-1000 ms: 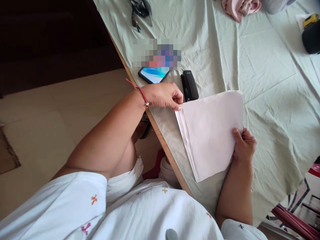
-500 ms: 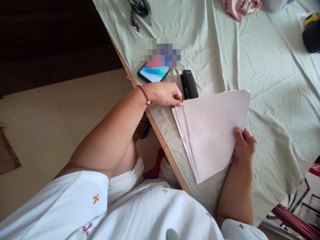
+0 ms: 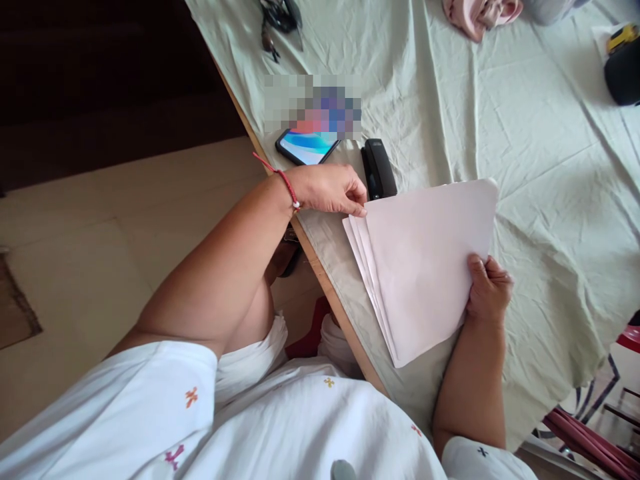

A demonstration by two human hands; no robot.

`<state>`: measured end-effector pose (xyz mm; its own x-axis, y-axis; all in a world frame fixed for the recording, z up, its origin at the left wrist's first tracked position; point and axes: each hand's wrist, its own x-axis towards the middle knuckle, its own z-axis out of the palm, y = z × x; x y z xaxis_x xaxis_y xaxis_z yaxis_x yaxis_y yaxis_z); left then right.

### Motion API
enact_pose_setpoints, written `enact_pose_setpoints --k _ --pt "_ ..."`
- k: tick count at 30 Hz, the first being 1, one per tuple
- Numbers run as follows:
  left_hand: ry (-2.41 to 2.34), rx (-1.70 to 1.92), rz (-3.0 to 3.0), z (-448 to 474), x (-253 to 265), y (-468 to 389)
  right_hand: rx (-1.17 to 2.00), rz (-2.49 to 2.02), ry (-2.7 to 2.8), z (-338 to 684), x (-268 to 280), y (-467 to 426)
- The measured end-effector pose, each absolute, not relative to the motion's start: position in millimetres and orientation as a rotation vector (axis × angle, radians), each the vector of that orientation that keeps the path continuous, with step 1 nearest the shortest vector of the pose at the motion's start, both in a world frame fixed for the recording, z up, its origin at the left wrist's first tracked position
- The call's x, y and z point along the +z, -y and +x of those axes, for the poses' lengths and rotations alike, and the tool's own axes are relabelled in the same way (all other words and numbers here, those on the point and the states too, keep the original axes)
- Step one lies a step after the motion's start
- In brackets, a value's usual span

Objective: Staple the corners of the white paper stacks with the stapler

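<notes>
Several white paper sheets [image 3: 430,267], slightly fanned along their left edge, are held over the cloth-covered table. My right hand [image 3: 490,288] grips their right edge, thumb on top and the other fingers curled under. At the upper left corner of the sheets, my left hand [image 3: 334,189] pinches the paper between thumb and fingers; a red string bracelet is on that wrist. Just beyond the sheets lies a black stapler [image 3: 379,168], its near end close to the paper's top edge. A phone [image 3: 307,145] with a lit screen lies beyond my left hand, partly covered by a pixelated patch.
A pale green cloth [image 3: 545,220] with creases covers the table, whose wooden edge [image 3: 325,283] runs beside my legs. Black sunglasses or a similar dark item [image 3: 281,19] lie at the far left. Farther off are a pink cloth [image 3: 477,17] and a black-and-yellow object [image 3: 623,73].
The sheets have shifted very slightly to the left in my hands. Both hands keep their hold, and the stapler and phone stay in place.
</notes>
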<state>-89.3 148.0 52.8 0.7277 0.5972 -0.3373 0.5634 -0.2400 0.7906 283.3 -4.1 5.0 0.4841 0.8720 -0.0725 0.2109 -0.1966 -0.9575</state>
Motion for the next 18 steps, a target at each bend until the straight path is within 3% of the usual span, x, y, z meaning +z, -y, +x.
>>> enact_pose_setpoints --k 18 --pt "-0.850 -0.009 1.868 -89.8 55.6 -147.7 0.797 -1.672 0.894 284.2 3.6 5.6"
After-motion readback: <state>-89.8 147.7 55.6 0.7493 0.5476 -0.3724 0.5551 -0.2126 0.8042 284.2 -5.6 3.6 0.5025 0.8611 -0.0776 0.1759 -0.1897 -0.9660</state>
